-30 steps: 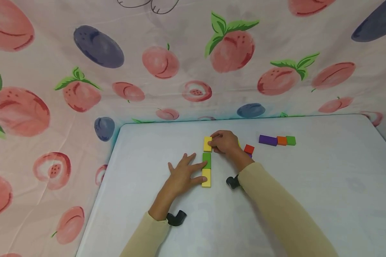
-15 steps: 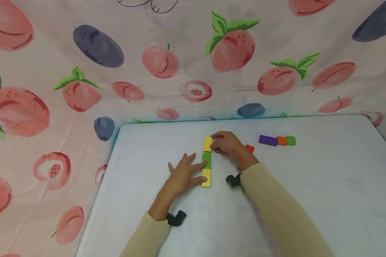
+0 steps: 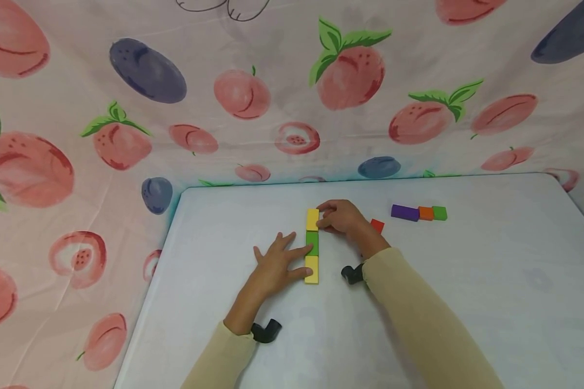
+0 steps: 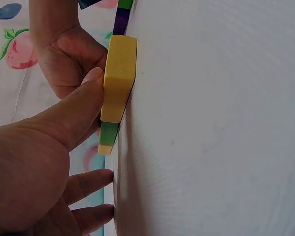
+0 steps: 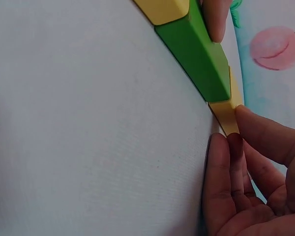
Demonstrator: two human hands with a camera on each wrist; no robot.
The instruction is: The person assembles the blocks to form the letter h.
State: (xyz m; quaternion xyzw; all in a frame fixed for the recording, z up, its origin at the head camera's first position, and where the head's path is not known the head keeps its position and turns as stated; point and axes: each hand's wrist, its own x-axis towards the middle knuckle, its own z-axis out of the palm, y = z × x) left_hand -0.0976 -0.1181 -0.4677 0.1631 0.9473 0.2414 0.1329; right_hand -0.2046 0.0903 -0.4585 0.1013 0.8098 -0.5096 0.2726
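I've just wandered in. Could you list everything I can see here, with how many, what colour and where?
Yellow blocks: 2, yellow, ends of the middle row
Middle green block: 1, green, between them
Purple block: 1, purple, right-hand row
Orange block: 1, orange, beside the purple
Other green block: 1, green, right end
Red block: 1, red, partly behind the right arm
Table: 1, white, beneath the blocks
Fruit-print cloth: pinkish, behind the table
Curved pieces: 2, black, at the wrists
Sleeves: 2, beige, on the arms
Left hand: 1, at the near blocks
Right hand: 1, at the far yellow block
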